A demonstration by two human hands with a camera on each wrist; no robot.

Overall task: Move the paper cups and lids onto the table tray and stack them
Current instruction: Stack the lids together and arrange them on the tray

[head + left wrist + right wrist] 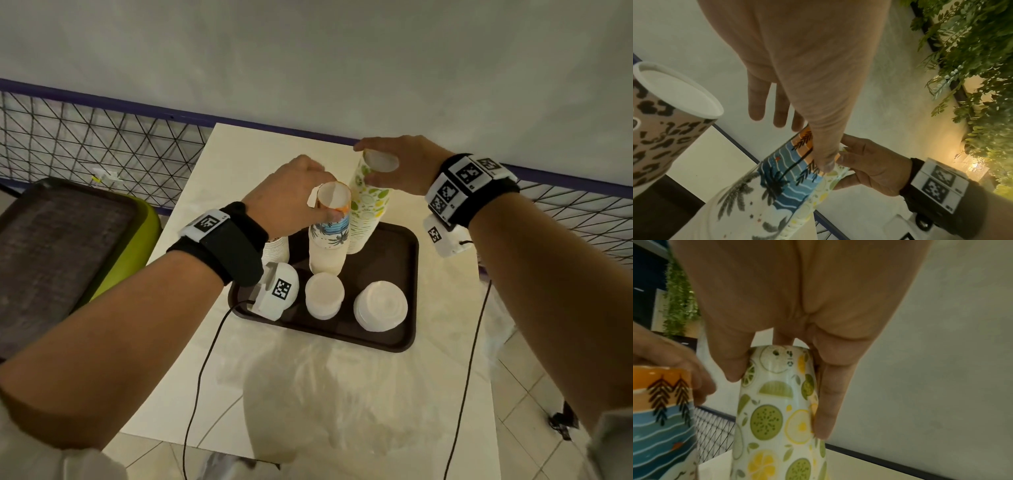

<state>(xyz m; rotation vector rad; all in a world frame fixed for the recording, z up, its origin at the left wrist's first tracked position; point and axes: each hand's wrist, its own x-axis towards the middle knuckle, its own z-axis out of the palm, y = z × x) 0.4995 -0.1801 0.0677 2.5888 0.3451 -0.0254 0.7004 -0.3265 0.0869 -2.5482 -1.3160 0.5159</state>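
On the white table lies a brown tray holding upside-down cup stacks. My left hand grips the top of the palm-tree cup stack, thumb on its near side. My right hand grips the top of the taller lemon-and-lime cup stack just to its right; the two stacks touch. A leopard-print cup stack stands at the tray's left, mostly hidden behind my left wrist in the head view. Two white lid stacks sit at the tray's front.
A green chair carrying a dark tray stands left of the table. A black wire-mesh fence runs behind, under a grey wall. A clear plastic bag lies on the table's near part. Wrist-camera cables hang over the near edge.
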